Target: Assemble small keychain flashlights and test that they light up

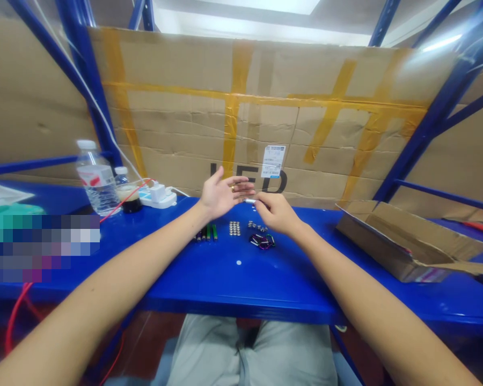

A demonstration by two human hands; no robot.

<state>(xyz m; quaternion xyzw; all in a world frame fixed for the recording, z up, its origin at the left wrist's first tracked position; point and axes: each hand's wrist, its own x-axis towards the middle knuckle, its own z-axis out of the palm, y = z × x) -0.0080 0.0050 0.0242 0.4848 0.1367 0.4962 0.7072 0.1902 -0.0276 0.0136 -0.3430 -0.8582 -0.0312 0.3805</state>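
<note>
My left hand [222, 193] is raised above the blue table [233, 279], palm up and fingers spread, with a small gold-coloured piece [233, 188] lying on the fingers. My right hand [274, 212] is closed in a pinch on a small silver metal part [249, 201] and holds it against my left fingertips. Below the hands lie a few green and dark thin sticks [207, 233], a tight cluster of small silver cylinders [234, 228], loose silver parts [257, 225] and purple and green clips [262, 240].
A water bottle [97, 179], a dark-lidded jar [129, 197] and a white power strip [158, 195] stand at the back left. An open cardboard box [406, 241] lies at the right. A cardboard wall [265, 107] backs the table. Red cable [18, 308] hangs at the left.
</note>
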